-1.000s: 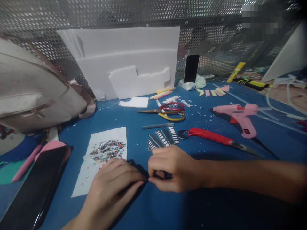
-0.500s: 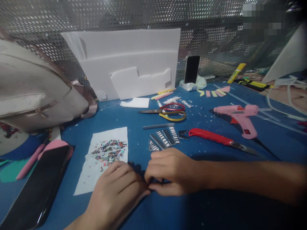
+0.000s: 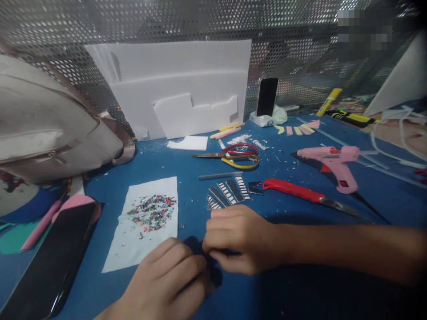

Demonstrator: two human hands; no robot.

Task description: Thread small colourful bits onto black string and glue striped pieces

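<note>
My left hand (image 3: 173,275) is curled at the lower middle, beside the lower right corner of a white paper sheet (image 3: 116,255). Small multicoloured bits (image 3: 155,215) lie scattered on that sheet. My right hand (image 3: 235,240) rests closed on the blue table, thumb against the fingers. Whatever either hand may pinch is hidden or too small to make out. Just beyond my right hand several black-and-white striped strips (image 3: 228,193) are fanned out, with a thin grey stick (image 3: 220,175) behind them. A small dark notched piece (image 3: 255,188) sits to their right.
Red-handled knife (image 3: 293,190) and pink glue gun (image 3: 333,155) lie on the right. Scissors (image 3: 233,155) rest behind the strips. A black phone (image 3: 53,262) and a bag (image 3: 50,124) are on the left. White foam board (image 3: 187,58) stands at the back, near an upright phone (image 3: 267,97).
My left hand has moved down and away from my right hand, so their fingertips are now apart. My right hand has hardly moved.
</note>
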